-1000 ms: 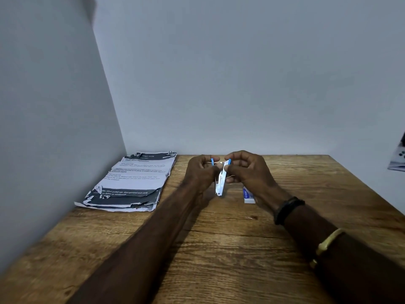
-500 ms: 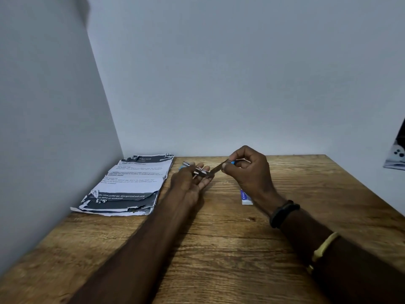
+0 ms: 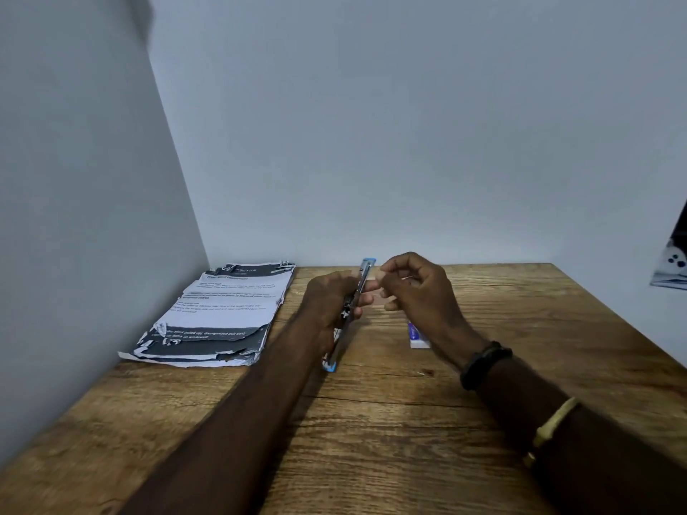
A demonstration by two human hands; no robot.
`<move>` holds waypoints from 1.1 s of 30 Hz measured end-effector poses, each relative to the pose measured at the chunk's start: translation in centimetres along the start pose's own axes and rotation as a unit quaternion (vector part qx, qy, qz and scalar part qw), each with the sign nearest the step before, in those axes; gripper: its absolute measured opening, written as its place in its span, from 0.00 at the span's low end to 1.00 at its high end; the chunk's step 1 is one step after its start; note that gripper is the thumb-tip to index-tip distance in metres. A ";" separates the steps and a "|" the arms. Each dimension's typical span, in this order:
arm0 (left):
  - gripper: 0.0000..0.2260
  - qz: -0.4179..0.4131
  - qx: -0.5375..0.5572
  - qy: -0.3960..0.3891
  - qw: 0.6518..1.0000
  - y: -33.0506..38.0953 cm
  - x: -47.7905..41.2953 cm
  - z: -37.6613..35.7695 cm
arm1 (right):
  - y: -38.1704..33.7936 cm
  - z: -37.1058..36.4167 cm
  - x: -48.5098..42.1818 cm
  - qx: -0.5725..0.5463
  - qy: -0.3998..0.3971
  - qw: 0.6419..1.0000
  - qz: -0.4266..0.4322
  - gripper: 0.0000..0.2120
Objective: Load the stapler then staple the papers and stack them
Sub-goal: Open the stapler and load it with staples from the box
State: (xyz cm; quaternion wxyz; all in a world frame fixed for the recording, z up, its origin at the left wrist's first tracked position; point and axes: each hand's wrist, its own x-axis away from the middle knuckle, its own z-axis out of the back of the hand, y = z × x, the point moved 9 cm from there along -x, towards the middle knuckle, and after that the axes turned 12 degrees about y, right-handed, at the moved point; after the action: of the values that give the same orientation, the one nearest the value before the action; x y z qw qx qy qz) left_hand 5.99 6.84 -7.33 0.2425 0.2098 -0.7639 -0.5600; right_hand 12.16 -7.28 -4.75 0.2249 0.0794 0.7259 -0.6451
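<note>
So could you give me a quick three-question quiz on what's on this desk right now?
1. True or false: the stapler is opened out flat.
2. Which hand grips it? A) left hand B) right hand
3. What lies in the table's far left corner?

Key: 1 true; 2 A; 3 the stack of papers, by the wall.

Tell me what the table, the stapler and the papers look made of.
Table: wood or wood-look laminate, matte, with visible grain.
Stapler: looks like shiny metal with blue plastic ends; blurred.
Papers: thin printed paper, with torn, curling edges.
</note>
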 end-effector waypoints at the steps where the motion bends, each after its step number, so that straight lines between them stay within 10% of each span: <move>1: 0.09 -0.013 -0.029 -0.014 0.999 0.2 0.3 -0.3 | 0.4 0.5 -0.2 -0.008 0.011 1.000 -0.023 0.03; 9: 0.11 -0.084 -0.192 -0.055 0.976 0.6 1.8 -1.2 | 2.1 1.2 -0.5 -0.035 -0.032 0.992 -0.119 0.06; 33: 0.07 -0.083 -0.216 -0.061 0.971 0.1 2.7 -1.5 | 2.7 1.5 -0.1 -0.027 -0.045 0.985 -0.163 0.02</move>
State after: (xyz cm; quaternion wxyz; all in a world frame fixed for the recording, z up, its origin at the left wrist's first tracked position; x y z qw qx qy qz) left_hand 4.77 4.13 -6.47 0.1880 0.1809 -0.6183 -0.7414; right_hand 13.64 -8.28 -7.25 0.1513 -0.0747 0.7355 -0.6562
